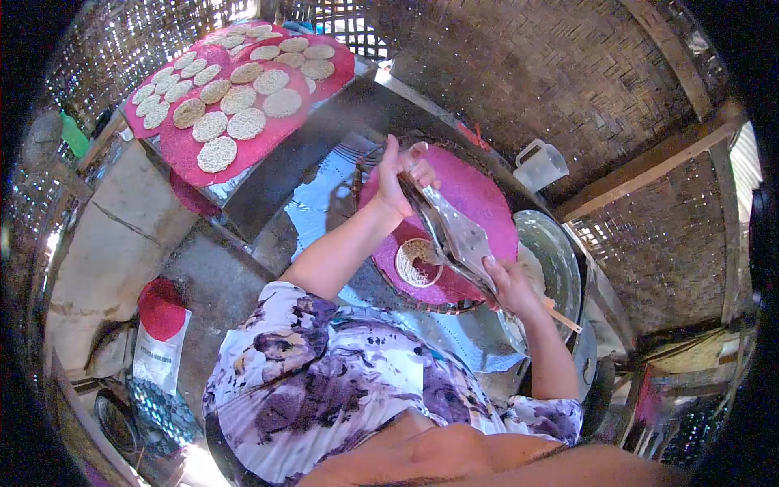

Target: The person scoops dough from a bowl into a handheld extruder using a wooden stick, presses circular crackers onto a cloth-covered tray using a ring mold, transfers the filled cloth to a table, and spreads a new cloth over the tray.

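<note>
Glossy, metallic-looking held tool [461, 237]

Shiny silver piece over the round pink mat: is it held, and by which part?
Yes: the left hand holds the shiny silver piece by its upper end in view, the right hand by its lower end.

Unreadable lettering [157, 355] on white bag [169, 375]

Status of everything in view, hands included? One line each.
Left hand: gripping the metal tool's far end.
Right hand: gripping its near end.
Metal tool: raised, slanted over the near pink mat.
Near pink mat: spread out, partly covered.
Strand round: on that mat, pink showing through its middle.
Pale discs: laid flat, some browner.
Jug: contents unclear.
Basin: uncovered, partly hidden.
</note>
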Demonstrator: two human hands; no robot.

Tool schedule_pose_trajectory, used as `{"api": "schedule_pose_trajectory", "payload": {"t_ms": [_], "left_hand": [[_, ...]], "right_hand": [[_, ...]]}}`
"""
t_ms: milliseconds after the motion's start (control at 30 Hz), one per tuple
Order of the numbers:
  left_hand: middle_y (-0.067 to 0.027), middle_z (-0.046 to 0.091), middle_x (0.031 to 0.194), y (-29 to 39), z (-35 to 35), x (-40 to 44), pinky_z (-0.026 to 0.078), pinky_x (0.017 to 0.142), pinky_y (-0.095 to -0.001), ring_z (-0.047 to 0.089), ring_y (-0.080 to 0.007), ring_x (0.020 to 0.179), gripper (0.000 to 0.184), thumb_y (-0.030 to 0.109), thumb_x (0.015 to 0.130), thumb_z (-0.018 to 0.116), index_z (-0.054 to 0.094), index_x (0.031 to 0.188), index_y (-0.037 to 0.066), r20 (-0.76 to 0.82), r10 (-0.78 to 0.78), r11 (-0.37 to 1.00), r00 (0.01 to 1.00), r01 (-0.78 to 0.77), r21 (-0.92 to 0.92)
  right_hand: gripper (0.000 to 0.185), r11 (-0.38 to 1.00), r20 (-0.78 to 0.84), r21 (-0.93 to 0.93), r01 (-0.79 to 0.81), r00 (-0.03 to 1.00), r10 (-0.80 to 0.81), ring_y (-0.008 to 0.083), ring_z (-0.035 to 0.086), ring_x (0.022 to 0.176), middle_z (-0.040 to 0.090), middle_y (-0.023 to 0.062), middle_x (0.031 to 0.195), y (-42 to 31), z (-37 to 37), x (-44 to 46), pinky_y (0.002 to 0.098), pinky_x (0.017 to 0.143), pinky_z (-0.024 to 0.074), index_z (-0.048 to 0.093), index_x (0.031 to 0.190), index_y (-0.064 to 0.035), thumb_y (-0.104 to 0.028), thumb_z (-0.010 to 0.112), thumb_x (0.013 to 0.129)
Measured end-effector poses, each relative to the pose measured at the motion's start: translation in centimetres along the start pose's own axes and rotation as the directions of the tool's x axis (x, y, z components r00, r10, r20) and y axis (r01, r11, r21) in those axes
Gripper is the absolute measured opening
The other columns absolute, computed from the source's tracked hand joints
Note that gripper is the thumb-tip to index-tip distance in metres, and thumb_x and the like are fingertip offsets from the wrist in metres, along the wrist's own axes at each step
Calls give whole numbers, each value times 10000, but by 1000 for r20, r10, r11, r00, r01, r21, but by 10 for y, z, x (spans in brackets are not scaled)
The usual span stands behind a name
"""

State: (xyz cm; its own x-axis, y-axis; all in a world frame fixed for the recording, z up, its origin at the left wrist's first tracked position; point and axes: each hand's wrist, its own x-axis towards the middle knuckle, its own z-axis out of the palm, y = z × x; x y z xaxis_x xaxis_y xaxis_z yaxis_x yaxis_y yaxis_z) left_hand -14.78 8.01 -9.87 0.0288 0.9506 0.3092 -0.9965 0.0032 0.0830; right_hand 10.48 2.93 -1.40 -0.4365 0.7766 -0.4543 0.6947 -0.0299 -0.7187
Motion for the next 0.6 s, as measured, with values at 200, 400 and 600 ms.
{"api": "schedule_pose_trajectory", "payload": {"t_ms": [200,400,600], "left_hand": [[39,347,437,-11,3,-11,396,564,-328,415,-136,457,576,667,777,355,608,808,150,-74,-18,1000,997,17,-16],[35,335,424,-10,14,-30,364,538,-303,362,-129,423,566,660,785,354,606,774,153,-157,-31,1000,987,31,-1],[42,301,408,-1,23,-32,329,487,-273,322,-107,386,566,631,807,345,601,825,126,-139,16,1000,990,-13,23]], "right_hand": [[489,999,-7,45,-7,1000,8,108,460,395,512,42,542,4,1,-13,242,361,374,558,796,-15,-487,440,846],[502,997,4,75,-8,1000,8,108,449,378,519,44,545,10,12,-22,235,349,354,566,825,-2,-488,440,846],[461,996,35,74,-51,998,49,113,460,397,501,35,533,13,21,-15,253,380,377,555,783,-20,-463,446,851]]}}
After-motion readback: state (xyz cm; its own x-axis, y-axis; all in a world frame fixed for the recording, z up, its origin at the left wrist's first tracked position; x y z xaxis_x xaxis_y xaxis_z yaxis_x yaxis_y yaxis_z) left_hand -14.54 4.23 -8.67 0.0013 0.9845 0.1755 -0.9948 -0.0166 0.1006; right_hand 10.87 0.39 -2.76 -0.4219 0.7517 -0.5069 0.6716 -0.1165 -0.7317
